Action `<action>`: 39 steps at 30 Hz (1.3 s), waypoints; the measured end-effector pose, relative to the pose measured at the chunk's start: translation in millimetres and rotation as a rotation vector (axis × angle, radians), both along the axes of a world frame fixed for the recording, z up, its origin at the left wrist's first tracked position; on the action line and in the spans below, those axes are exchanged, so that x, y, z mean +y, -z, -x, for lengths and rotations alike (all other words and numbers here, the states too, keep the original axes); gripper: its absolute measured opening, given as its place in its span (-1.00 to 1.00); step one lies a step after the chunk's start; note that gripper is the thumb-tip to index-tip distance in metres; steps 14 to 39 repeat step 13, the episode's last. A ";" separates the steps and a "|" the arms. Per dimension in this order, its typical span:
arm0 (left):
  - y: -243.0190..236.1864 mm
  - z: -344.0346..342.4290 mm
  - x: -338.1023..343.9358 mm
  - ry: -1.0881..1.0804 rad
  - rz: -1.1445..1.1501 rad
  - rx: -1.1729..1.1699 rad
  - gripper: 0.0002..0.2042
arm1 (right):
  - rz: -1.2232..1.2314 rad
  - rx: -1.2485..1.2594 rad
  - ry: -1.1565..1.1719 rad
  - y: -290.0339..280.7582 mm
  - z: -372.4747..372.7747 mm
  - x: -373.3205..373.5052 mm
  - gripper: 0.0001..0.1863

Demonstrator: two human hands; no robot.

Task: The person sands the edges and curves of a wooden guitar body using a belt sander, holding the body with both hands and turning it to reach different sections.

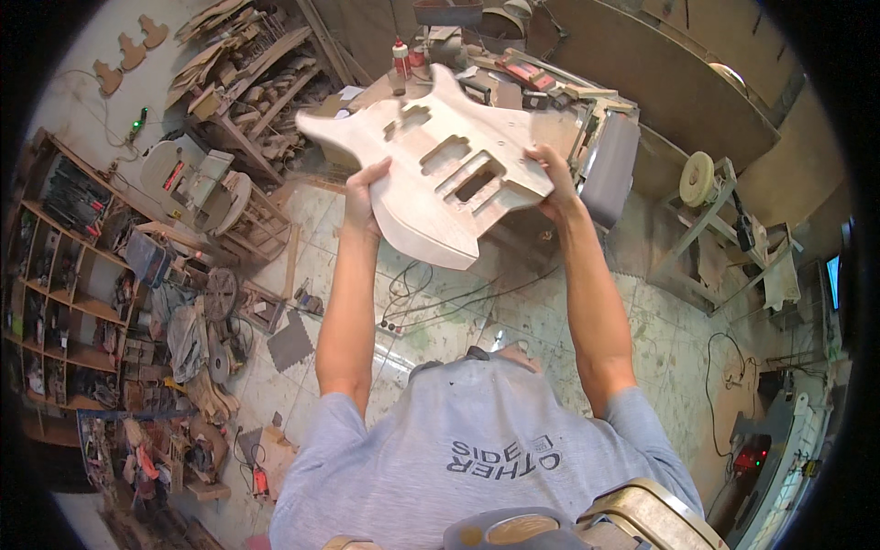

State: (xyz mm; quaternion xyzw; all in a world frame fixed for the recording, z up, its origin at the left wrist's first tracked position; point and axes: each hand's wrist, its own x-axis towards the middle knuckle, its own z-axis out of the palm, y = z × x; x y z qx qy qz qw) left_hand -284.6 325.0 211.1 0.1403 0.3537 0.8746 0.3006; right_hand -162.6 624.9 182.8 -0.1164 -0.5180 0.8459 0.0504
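An unfinished, pale wooden electric guitar body (412, 188) is held up in front of me, tilted, with its routed cavities facing me. Two pointed horns stick out at its far left. My left hand (365, 188) grips the near left edge, its thumb on the top face. On the other side, my right hand (553, 179) clasps the right edge near a narrow cutout, thumb on top. The fingers of both hands are mostly hidden beneath the wood.
Beyond the guitar body stands a cluttered workbench (600, 101) with a red-and-white bottle (401, 55). Stacked wood offcuts (252, 101) and a bandsaw-like machine (197, 188) are at left, above shelves of tools (69, 302). Cables (440, 298) trail over the tiled floor (412, 344). A wheeled grinder stand (698, 229) is at right.
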 end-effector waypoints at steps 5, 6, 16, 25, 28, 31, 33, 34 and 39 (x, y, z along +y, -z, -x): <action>95.6 -18.4 -34.6 -0.246 -0.170 -0.152 -0.49 | 0.167 -0.089 -0.003 48.5 -3.1 -20.0 -0.30; 109.0 -22.1 -43.1 -0.286 -0.178 -0.162 -0.48 | 0.106 -0.150 0.020 61.5 -11.9 -27.0 -0.30; 157.1 -53.7 -104.3 -0.637 -0.117 -0.184 -0.39 | 0.110 -0.544 -0.072 211.9 -101.9 -22.1 -0.27; 157.1 -53.7 -104.3 -0.637 -0.117 -0.184 -0.39 | 0.110 -0.544 -0.072 211.9 -101.9 -22.1 -0.27; 157.1 -53.7 -104.3 -0.637 -0.117 -0.184 -0.39 | 0.110 -0.544 -0.072 211.9 -101.9 -22.1 -0.27; 157.1 -53.7 -104.3 -0.637 -0.117 -0.184 -0.39 | 0.110 -0.544 -0.072 211.9 -101.9 -22.1 -0.27; 157.1 -53.7 -104.3 -0.637 -0.117 -0.184 -0.39 | 0.110 -0.544 -0.072 211.9 -101.9 -22.1 -0.27; 157.1 -53.7 -104.3 -0.637 -0.117 -0.184 -0.39 | 0.110 -0.544 -0.072 211.9 -101.9 -22.1 -0.27; 157.1 -53.7 -104.3 -0.637 -0.117 -0.184 -0.39 | 0.110 -0.544 -0.072 211.9 -101.9 -22.1 -0.27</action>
